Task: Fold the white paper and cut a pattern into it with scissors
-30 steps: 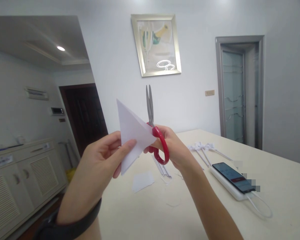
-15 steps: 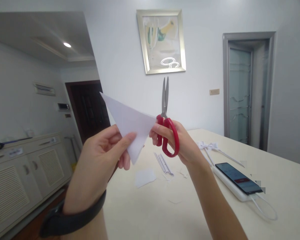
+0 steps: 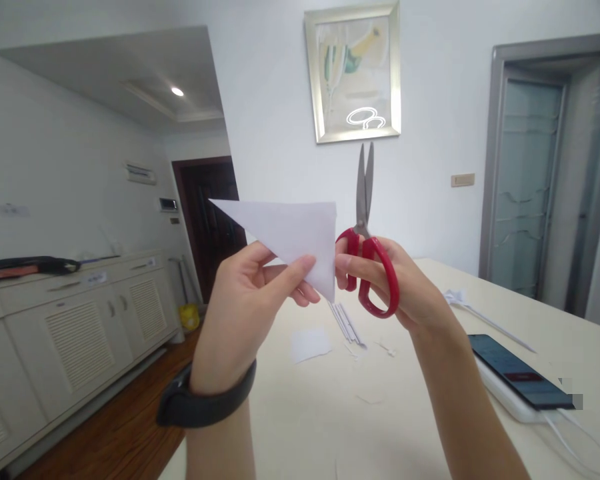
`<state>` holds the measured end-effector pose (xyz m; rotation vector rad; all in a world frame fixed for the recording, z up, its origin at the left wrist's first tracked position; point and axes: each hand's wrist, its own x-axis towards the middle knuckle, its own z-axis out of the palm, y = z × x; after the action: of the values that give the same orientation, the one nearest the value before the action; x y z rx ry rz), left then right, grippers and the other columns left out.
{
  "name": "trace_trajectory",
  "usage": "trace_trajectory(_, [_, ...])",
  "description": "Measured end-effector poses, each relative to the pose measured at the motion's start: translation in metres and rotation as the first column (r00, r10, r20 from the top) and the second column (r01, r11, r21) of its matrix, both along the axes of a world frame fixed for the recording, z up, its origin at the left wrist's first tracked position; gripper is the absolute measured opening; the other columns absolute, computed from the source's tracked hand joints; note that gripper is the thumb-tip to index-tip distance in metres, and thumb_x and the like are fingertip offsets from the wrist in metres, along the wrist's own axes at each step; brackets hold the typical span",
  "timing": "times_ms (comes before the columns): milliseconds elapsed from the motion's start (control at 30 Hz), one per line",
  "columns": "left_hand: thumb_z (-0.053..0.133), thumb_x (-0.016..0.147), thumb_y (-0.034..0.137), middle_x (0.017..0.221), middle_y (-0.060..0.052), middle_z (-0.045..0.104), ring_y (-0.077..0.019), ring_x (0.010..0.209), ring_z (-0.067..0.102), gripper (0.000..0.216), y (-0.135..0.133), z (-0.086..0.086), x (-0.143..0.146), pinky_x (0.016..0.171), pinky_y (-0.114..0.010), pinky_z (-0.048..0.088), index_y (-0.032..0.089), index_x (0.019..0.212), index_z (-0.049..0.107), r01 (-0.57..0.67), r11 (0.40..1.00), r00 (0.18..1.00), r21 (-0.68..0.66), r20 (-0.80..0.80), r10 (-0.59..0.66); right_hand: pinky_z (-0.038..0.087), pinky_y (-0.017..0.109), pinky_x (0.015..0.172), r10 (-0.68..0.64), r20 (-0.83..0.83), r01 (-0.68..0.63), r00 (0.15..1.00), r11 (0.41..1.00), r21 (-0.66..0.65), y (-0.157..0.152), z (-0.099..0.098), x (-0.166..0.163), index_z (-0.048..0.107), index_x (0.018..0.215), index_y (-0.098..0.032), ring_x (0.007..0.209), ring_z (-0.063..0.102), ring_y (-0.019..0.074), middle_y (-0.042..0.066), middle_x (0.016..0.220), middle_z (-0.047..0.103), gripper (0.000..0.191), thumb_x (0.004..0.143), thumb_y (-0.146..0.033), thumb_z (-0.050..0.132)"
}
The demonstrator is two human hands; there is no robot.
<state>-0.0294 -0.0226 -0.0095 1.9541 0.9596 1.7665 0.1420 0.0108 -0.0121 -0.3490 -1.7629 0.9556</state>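
Observation:
A white paper triangle [image 3: 293,230] is pinched between the thumb and fingers of my left hand [image 3: 255,293], its long point to the left and its short edge nearly upright on the right. My right hand [image 3: 405,280] has its fingers around the red handles of a pair of scissors [image 3: 363,220]. The scissors point upward with the blades slightly parted, and no paper lies between them. My right fingertips are close beside the triangle's right edge; whether they touch it I cannot tell.
On the cream table [image 3: 390,440] lie a paper piece [image 3: 311,345], several thin rolled paper sticks [image 3: 347,325] and small scraps. At the right a phone [image 3: 523,371] rests on a white block with a cable; a stick with folded paper [image 3: 490,320] lies behind it.
The paper triangle has turned in my left hand, so its right edge now stands nearly upright. My right fingers have come away from its corner, still holding the scissors. The view has swung left.

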Motion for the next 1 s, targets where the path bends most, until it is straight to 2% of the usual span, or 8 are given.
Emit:
trace_trajectory(133, [0.069,0.078,0.03,0.057,0.004,0.068,-0.0118,0.052,0.062,0.012,-0.004,0.0,0.001,0.055,-0.02,0.051,0.019,0.083,0.067,-0.014,1.0,1.0,-0.015,0.001,0.014,0.038,0.025,0.057,-0.029,-0.006,0.029,1.0,0.999,0.014,-0.001,-0.001,0.0,0.058,0.072,-0.019,0.063,0.048,0.0134,0.0,0.066,0.055,0.014,0.084,-0.026,0.059])
trace_trajectory(233, [0.068,0.079,0.031,0.057,0.003,0.067,-0.0121,0.055,0.062,0.012,-0.008,0.001,0.002,0.057,-0.02,0.051,0.019,0.08,0.069,-0.017,0.999,0.998,-0.042,-0.063,0.015,0.038,0.026,0.058,-0.034,-0.027,0.035,0.999,0.999,0.011,-0.003,-0.001,-0.002,0.057,0.071,-0.019,0.062,0.047,0.0135,-0.001,0.065,0.052,0.015,0.083,-0.027,0.06])
trace_trajectory(367, [0.065,0.081,0.033,0.06,0.004,0.066,-0.0113,0.058,0.061,0.013,-0.011,0.002,0.003,0.056,-0.018,0.05,0.02,0.079,0.067,0.063,0.99,0.984,-0.125,-0.156,-0.082,0.038,0.026,0.056,-0.02,-0.054,0.021,0.998,1.0,0.007,-0.007,0.0,-0.006,0.054,0.07,-0.019,0.061,0.045,0.0133,-0.001,0.065,0.049,0.017,0.083,-0.028,0.061])
trace_trajectory(500, [0.058,0.085,0.036,0.057,0.003,0.062,-0.0118,0.058,0.059,0.025,-0.009,0.0,0.003,0.057,-0.02,0.048,0.019,0.067,0.061,0.116,0.975,0.971,-0.189,-0.183,-0.151,0.038,0.025,0.057,-0.017,-0.062,0.018,0.998,1.0,0.012,-0.009,0.002,-0.007,0.054,0.071,-0.019,0.06,0.044,0.0126,-0.002,0.064,0.049,0.016,0.084,-0.025,0.06])
trace_trajectory(600, [0.059,0.085,0.035,0.056,0.002,0.061,-0.012,0.055,0.058,0.025,-0.01,0.001,0.004,0.055,-0.022,0.048,0.018,0.066,0.061,0.117,0.978,0.973,-0.17,-0.177,-0.147,0.039,0.025,0.057,-0.002,-0.045,0.003,0.999,1.0,0.021,-0.01,0.004,-0.005,0.055,0.071,-0.019,0.061,0.046,0.0127,-0.002,0.064,0.051,0.016,0.085,-0.025,0.06])
trace_trajectory(767, [0.059,0.084,0.031,0.057,0.002,0.062,-0.0128,0.054,0.059,0.018,-0.017,0.008,0.007,0.055,-0.023,0.048,0.019,0.073,0.065,0.056,0.991,0.99,-0.122,-0.119,-0.071,0.039,0.025,0.055,0.003,0.063,-0.002,0.998,1.0,-0.015,-0.011,0.006,0.001,0.059,0.072,-0.019,0.061,0.051,0.0133,-0.001,0.065,0.055,0.012,0.081,-0.025,0.064])
trace_trajectory(900, [0.06,0.085,0.03,0.057,0.003,0.063,-0.0135,0.058,0.061,0.017,-0.019,0.008,0.005,0.056,-0.023,0.048,0.02,0.073,0.065,0.049,0.994,0.991,-0.096,-0.121,-0.061,0.044,0.026,0.06,0.016,0.052,-0.016,0.999,1.0,-0.01,-0.013,0.006,0.002,0.058,0.072,-0.019,0.066,0.057,0.015,-0.001,0.066,0.057,0.011,0.08,-0.022,0.065])
trace_trajectory(1000, [0.057,0.087,0.033,0.058,0.003,0.062,-0.0132,0.057,0.059,0.021,-0.017,0.005,0.004,0.056,-0.023,0.047,0.02,0.073,0.063,0.066,0.991,0.988,-0.121,-0.133,-0.082,0.043,0.024,0.058,0.005,0.041,-0.005,0.999,1.0,0.006,-0.015,0.005,0.001,0.058,0.07,-0.019,0.064,0.056,0.0135,-0.002,0.065,0.056,0.013,0.082,-0.019,0.063])
